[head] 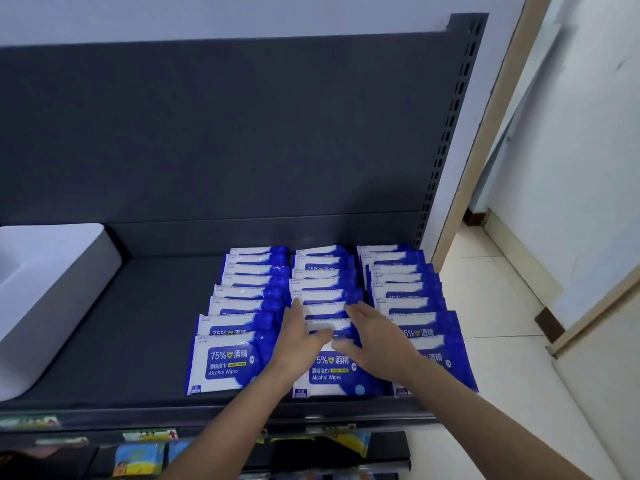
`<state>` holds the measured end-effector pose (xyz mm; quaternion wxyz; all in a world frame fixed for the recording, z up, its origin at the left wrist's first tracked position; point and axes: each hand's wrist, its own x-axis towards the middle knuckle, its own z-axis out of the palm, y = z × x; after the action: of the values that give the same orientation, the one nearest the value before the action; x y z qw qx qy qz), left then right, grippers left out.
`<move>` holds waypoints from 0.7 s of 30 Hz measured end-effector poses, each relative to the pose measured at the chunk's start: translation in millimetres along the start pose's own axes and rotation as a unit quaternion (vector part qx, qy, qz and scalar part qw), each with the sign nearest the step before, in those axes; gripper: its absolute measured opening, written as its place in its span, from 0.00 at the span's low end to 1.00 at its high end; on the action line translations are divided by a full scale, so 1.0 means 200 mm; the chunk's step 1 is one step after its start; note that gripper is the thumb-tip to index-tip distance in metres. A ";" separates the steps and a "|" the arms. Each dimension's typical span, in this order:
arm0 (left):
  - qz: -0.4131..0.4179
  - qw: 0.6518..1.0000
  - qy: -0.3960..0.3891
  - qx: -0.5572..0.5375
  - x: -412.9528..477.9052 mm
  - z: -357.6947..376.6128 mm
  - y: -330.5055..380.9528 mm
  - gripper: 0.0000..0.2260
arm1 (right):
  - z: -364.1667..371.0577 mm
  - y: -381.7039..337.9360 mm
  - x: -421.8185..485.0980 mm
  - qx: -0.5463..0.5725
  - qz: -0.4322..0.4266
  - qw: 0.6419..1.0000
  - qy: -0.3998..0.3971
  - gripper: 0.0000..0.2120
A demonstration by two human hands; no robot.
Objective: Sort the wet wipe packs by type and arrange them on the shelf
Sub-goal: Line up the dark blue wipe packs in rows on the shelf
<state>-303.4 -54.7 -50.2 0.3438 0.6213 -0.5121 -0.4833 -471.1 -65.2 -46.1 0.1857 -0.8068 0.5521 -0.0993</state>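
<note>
Blue and white alcohol wipe packs lie in three overlapping rows on the dark grey shelf point(149, 306): a left row point(239, 299), a middle row point(323, 278) and a right row point(408, 285). Both hands lie on the middle row near its front. My left hand point(299, 336) presses flat along the row's left side, fingers straight. My right hand point(375, 341) rests on the row's right side with fingers spread. The front pack of the middle row point(332, 375) shows below the hands, partly covered by them.
A white plastic bin point(45, 289) stands at the shelf's left end. The left half of the shelf between bin and packs is bare. A lower shelf point(138, 459) holds other colourful packs. A slotted upright point(446, 133) and a doorway with tiled floor are at the right.
</note>
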 end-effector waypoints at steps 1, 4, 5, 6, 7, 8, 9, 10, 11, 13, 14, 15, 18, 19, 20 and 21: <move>0.003 1.000 -0.001 0.018 0.00 0.00 0.01 0.27 | 0.00 0.00 0.01 -0.007 0.004 1.000 0.008 0.30; 0.081 0.989 0.029 0.123 -0.02 -0.04 0.04 0.24 | -0.03 -0.02 0.03 -0.002 0.016 0.999 0.045 0.20; 0.118 0.978 0.051 0.163 -0.04 -0.08 0.04 0.24 | -0.04 -0.04 0.04 -0.001 0.010 0.998 0.058 0.19; 0.150 0.966 0.072 0.197 -0.05 -0.12 0.03 0.23 | -0.04 -0.06 0.05 -0.002 -0.002 0.998 0.067 0.18; 0.169 0.955 0.094 0.225 -0.06 -0.17 0.02 0.23 | -0.04 -0.08 0.07 -0.002 -0.018 0.997 0.074 0.18; 0.183 0.945 0.117 0.246 -0.07 -0.22 0.00 0.23 | -0.03 -0.11 0.08 -0.003 -0.035 0.997 0.076 0.19; 0.190 0.938 0.136 0.258 -0.07 -0.28 -0.03 0.23 | -0.02 -0.15 0.09 -0.006 -0.050 0.996 0.071 0.19; 0.183 0.936 0.152 0.259 -0.07 -0.34 -0.06 0.24 | 0.00 -0.18 0.10 -0.007 -0.065 0.996 0.062 0.19; 0.176 0.936 0.168 0.254 -0.07 -0.40 -0.09 0.25 | 0.02 -0.22 0.12 -0.005 -0.077 0.996 0.052 0.19; 0.153 0.938 0.189 0.249 -0.07 -0.49 -0.16 0.28 | 0.07 -0.30 0.15 0.005 -0.097 0.994 0.039 0.19; 0.125 0.945 0.192 0.233 -0.07 -0.53 -0.19 0.28 | 0.09 -0.34 0.16 0.007 -0.105 0.994 0.035 0.19; 0.097 0.955 0.192 0.206 -0.07 -0.56 -0.21 0.28 | 0.11 -0.38 0.17 0.004 -0.111 0.993 0.031 0.19; 0.075 0.978 0.146 0.126 -0.07 -0.60 -0.27 0.21 | 0.16 -0.48 0.19 -0.038 -0.130 0.991 0.005 0.25; 0.080 0.984 0.122 0.107 -0.08 -0.60 -0.28 0.20 | 0.18 -0.50 0.20 -0.059 -0.133 0.989 -0.004 0.27; 0.092 0.987 0.102 0.084 -0.08 -0.60 -0.29 0.20 | 0.19 -0.51 0.20 -0.072 -0.131 0.989 -0.008 0.28; 0.102 0.989 0.086 0.069 -0.09 -0.61 -0.30 0.21 | 0.20 -0.51 0.20 -0.073 -0.123 0.990 -0.009 0.28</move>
<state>-169.5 -32.1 -65.1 0.3903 0.6275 -0.5734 -0.3537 -354.9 -61.8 -42.8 0.1180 -0.8806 0.4529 -0.0733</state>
